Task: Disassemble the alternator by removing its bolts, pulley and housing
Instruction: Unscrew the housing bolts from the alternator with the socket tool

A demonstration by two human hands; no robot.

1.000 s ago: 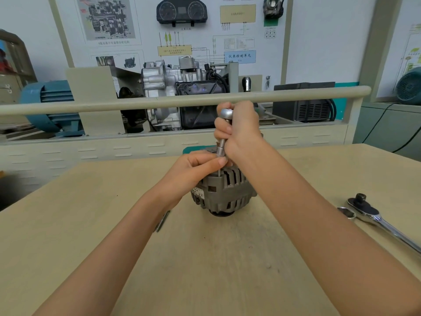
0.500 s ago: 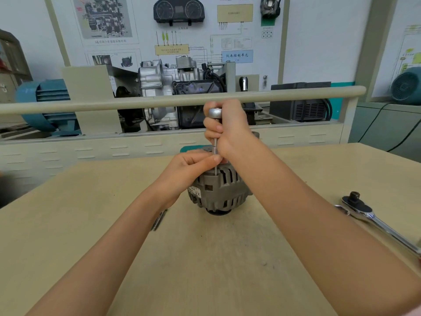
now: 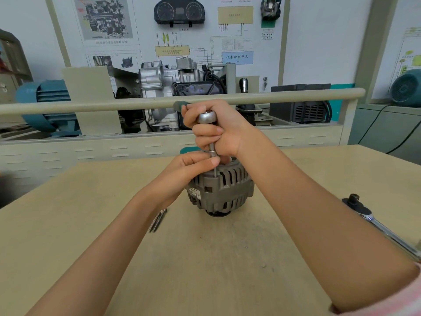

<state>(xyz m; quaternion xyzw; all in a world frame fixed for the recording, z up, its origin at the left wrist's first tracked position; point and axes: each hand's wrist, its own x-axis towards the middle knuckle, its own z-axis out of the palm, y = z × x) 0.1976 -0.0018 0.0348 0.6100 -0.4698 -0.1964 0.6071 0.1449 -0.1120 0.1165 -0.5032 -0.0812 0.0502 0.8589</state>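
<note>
On the tan surface (image 3: 205, 258), two thin bolts (image 3: 157, 220) lie at 9 o'clock of the alternator (image 3: 224, 190), a ratchet wrench (image 3: 382, 226) well apart at 3 o'clock. The alternator stands mid-surface. The left hand (image 3: 189, 169) pinches the driver (image 3: 210, 137) shaft just above the housing. At 12 o'clock, the right hand (image 3: 218, 128) is curled round the driver's handle.
</note>
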